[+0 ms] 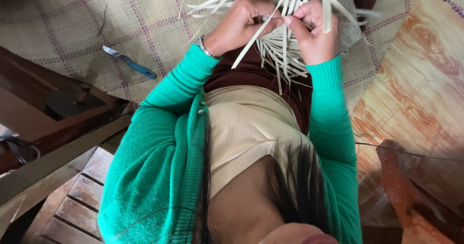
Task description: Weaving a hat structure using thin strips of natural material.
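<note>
A bundle of pale flat weaving strips [282,60] lies over my lap and fans out at the top of the view. My left hand [241,19], with a metal watch at the wrist, grips several of these strips, and one long strip [251,43] slants down from it. My right hand [316,33] pinches a strip between thumb and forefinger, close against the left hand's fingertips. Both arms are in green knit sleeves. The far ends of the strips run out of view at the top.
A woven mat [72,21] with purple grid lines lies under the work. A small knife with a blue handle [129,62] rests on it to my left. Wooden furniture [58,152] stands at lower left, and patterned wood flooring [420,79] shows at right.
</note>
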